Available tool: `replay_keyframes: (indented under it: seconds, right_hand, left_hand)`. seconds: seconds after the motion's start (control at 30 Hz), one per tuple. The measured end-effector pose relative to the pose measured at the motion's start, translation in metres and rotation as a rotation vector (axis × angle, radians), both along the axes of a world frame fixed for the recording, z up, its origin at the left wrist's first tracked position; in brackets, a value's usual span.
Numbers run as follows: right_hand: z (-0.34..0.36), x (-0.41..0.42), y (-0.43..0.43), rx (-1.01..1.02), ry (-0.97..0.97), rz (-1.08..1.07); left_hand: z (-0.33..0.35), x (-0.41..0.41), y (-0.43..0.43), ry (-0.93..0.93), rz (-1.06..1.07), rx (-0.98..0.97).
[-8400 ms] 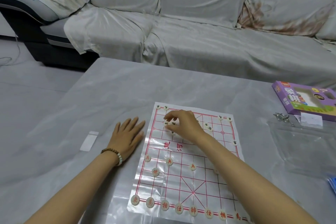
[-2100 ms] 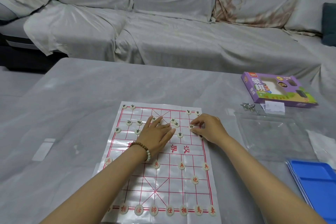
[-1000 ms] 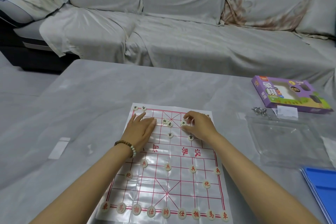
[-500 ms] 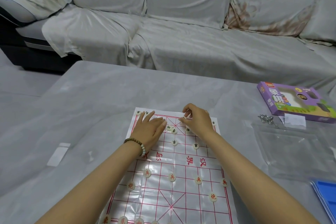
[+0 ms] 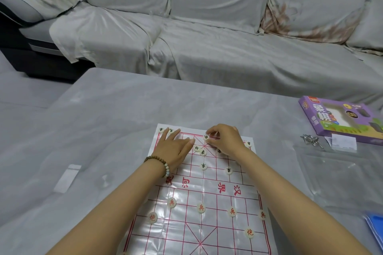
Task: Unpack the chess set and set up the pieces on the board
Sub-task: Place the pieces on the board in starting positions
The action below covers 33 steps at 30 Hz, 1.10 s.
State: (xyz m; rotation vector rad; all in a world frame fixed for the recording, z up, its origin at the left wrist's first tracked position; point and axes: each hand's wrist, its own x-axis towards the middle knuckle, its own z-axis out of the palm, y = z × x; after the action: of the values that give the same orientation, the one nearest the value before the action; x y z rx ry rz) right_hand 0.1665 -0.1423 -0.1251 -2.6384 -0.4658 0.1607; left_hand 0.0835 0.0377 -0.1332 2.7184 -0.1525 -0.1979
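Note:
A glossy paper chess board (image 5: 207,198) with red lines lies on the grey table. Round cream pieces with red characters (image 5: 201,207) stand on the near half, and black-marked pieces (image 5: 203,165) sit on the far half. My right hand (image 5: 224,139) pinches a black-marked piece (image 5: 206,137) on the far edge row. My left hand (image 5: 174,148), with a bead bracelet on its wrist, lies flat on the board's far left part, fingers straight. More black pieces sit at the far corners (image 5: 161,130).
The purple chess set box (image 5: 339,122) lies at the right, with a clear plastic tray (image 5: 342,174) in front of it and small metal rings (image 5: 309,139) beside it. A blue lid (image 5: 376,227) shows at the right edge. A white strip (image 5: 67,178) lies left. A covered sofa stands behind.
My right hand has carried a black piece from the middle of the far half up to the far edge row. My left hand stays flat on the board.

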Motion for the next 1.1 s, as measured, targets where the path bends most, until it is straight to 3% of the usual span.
replay_keyframes:
  seconds: [0.4, 0.6, 0.73, 1.1]
  right_hand:
    - [-0.002, -0.003, 0.011, -0.007, -0.054, -0.075]
    - [0.004, -0.017, 0.004, 0.084, -0.097, -0.021]
    - [0.005, -0.03, -0.002, -0.004, -0.024, 0.091]
    - [-0.001, -0.033, -0.012, -0.094, -0.117, 0.13]
  left_hand:
    - [0.004, 0.0, -0.003, 0.022, 0.012, 0.017]
    - [0.001, 0.0, -0.002, 0.038, 0.026, 0.012]
    - [0.002, 0.0, -0.003, 0.047, 0.03, 0.001]
    - [0.007, -0.003, -0.007, 0.032, 0.023, 0.027]
